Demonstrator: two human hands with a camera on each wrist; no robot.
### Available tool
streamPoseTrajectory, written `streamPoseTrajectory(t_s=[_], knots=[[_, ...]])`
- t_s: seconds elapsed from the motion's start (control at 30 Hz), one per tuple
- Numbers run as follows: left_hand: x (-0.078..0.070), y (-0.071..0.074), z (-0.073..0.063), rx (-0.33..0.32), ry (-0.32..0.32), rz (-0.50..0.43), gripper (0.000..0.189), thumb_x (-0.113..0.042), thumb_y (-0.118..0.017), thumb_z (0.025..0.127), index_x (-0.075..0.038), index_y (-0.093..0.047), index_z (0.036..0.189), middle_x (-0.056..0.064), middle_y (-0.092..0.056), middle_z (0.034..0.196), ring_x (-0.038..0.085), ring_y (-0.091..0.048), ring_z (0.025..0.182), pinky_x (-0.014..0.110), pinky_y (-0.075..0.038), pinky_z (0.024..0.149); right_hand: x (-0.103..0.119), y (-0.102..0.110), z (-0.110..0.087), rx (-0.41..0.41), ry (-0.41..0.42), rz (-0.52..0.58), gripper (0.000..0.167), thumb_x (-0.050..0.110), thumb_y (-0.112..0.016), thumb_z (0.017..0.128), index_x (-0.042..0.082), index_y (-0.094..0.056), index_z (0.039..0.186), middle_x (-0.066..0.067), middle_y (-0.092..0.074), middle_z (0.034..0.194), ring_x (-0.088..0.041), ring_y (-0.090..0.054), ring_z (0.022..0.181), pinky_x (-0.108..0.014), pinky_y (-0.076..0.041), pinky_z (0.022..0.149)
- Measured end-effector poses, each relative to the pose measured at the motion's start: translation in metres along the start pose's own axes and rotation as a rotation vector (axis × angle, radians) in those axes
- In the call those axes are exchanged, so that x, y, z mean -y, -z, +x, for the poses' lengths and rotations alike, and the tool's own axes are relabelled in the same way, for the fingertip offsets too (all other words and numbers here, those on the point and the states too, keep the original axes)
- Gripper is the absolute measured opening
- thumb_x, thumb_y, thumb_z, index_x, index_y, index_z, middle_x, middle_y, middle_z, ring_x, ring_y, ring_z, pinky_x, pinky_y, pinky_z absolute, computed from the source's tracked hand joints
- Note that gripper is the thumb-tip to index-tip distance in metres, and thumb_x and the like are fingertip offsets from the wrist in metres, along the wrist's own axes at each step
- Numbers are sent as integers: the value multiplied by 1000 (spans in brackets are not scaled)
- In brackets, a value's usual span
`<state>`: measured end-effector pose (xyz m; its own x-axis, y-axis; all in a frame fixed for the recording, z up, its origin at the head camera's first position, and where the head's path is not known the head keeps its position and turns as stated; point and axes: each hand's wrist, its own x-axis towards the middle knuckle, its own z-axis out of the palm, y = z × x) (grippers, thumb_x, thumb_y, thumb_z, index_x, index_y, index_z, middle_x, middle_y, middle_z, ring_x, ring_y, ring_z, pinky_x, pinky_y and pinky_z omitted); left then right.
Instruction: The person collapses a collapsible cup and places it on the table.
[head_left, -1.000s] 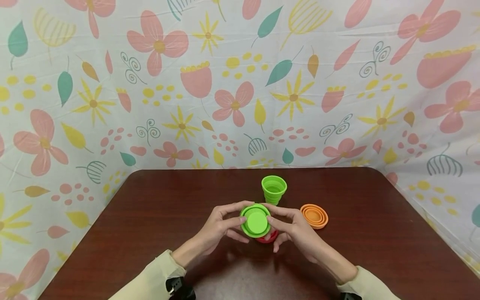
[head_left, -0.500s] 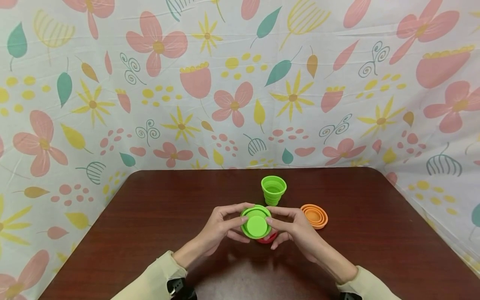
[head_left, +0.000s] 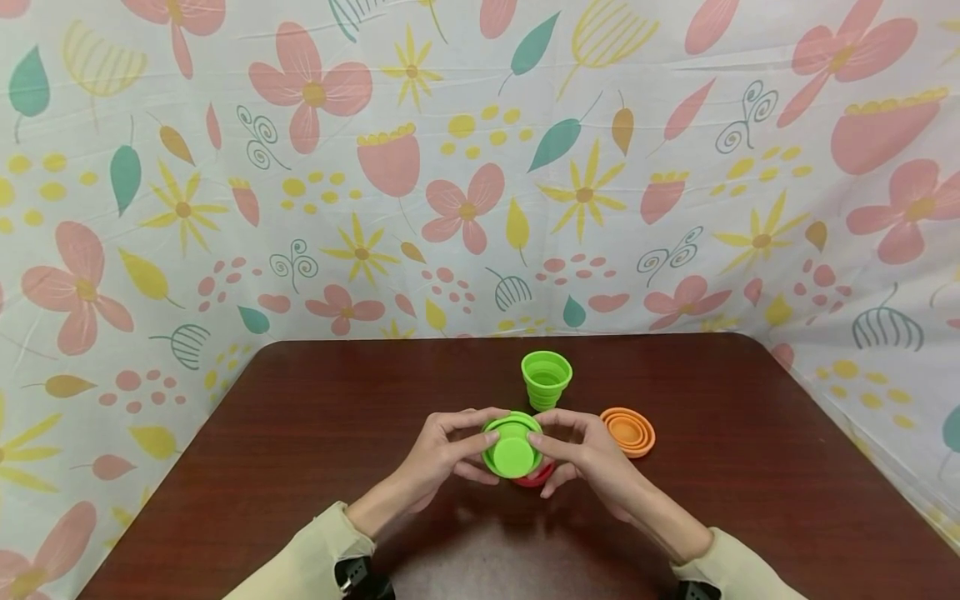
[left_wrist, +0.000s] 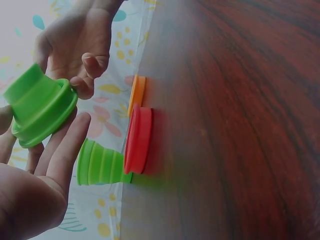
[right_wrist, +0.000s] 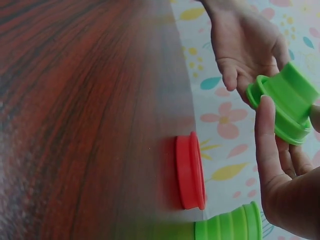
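Observation:
A green collapsible cup (head_left: 513, 457), partly folded, is held up over the table with its round base toward the head camera. My left hand (head_left: 435, 458) pinches one side of it, and my right hand (head_left: 596, 457) pinches the other. Both wrist views show the narrow base of the green cup (left_wrist: 35, 100) standing out from its wider rim rings. Below and behind it a flattened red collapsible cup (right_wrist: 189, 171) lies on the table, mostly hidden in the head view.
Beyond my hands stands an extended green cup (head_left: 547, 379). A flattened orange cup (head_left: 628, 432) lies on the dark wooden table (head_left: 345, 400) just right of my right hand. A flower-print cloth (head_left: 465, 167) hangs behind the table.
The held cup's base has shifted slightly down in the head view, toward me. Both hands keep their hold with only small finger movement. The other cups have not moved.

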<state>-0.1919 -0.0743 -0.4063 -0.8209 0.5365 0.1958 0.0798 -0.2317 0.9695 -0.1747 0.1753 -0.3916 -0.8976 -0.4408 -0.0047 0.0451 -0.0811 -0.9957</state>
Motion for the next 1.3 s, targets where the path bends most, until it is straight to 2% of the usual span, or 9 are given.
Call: streamPoseTrajectory(t_s=[0.27, 0.7, 0.8, 0.87, 0.9, 1.03, 1.1, 1.3], knots=[[1, 0, 0, -3, -2, 13, 39, -7, -68, 102, 7, -65, 138, 17, -60, 118, 29, -78, 86, 71, -57, 77, -1, 0, 1, 1, -2, -20, 37, 19, -69, 102, -7, -62, 127, -13, -72, 94, -25, -71, 71, -41, -65, 59], [0, -2, 2, -31, 2, 62, 37, -6, -71, 99, 4, -69, 134, 18, -62, 118, 26, -77, 84, 64, -60, 77, -2, 0, 3, -12, -15, -41, 37, 21, -69, 102, -8, -62, 125, -13, -72, 94, -24, -72, 74, -38, -64, 56], [-1, -3, 2, -46, 8, 87, 36, -6, -73, 99, 3, -71, 134, 19, -61, 120, 26, -76, 85, 59, -63, 76, -2, 0, 3, -15, -13, -50, 37, 20, -68, 101, -8, -62, 124, -14, -71, 95, -25, -72, 74, -38, -64, 55], [-2, -4, 2, -55, 13, 98, 36, -6, -73, 98, 2, -71, 133, 20, -60, 125, 27, -74, 92, 55, -64, 76, -1, 0, 3, -18, -9, -57, 36, 19, -69, 101, -8, -62, 123, -13, -71, 95, -25, -72, 73, -38, -63, 55], [-2, -4, 2, -59, 15, 103, 36, -6, -74, 98, 2, -72, 133, 20, -60, 128, 27, -71, 101, 52, -65, 77, -1, 0, 3, -20, -7, -60, 36, 19, -69, 100, -8, -62, 123, -13, -71, 94, -25, -71, 72, -38, -63, 55], [-2, -4, 1, -69, 23, 108, 35, -5, -75, 96, 2, -73, 131, 20, -58, 138, 29, -48, 133, 49, -65, 78, -1, -1, 4, -25, 6, -78, 34, 16, -70, 98, -9, -62, 120, -13, -70, 91, -25, -70, 67, -39, -63, 53], [-1, -4, 1, -70, 24, 109, 35, -4, -76, 96, 2, -73, 130, 19, -58, 138, 30, -41, 138, 49, -65, 78, -2, -1, 4, -25, 11, -88, 33, 15, -70, 98, -10, -62, 119, -13, -70, 89, -25, -69, 64, -39, -63, 53], [0, -4, 1, -72, 23, 115, 35, 0, -75, 93, 1, -75, 128, 19, -58, 137, 32, -41, 138, 49, -65, 77, -3, -2, 4, -26, 15, -99, 32, 12, -69, 97, -10, -62, 119, -14, -69, 88, -27, -69, 62, -39, -63, 52]])
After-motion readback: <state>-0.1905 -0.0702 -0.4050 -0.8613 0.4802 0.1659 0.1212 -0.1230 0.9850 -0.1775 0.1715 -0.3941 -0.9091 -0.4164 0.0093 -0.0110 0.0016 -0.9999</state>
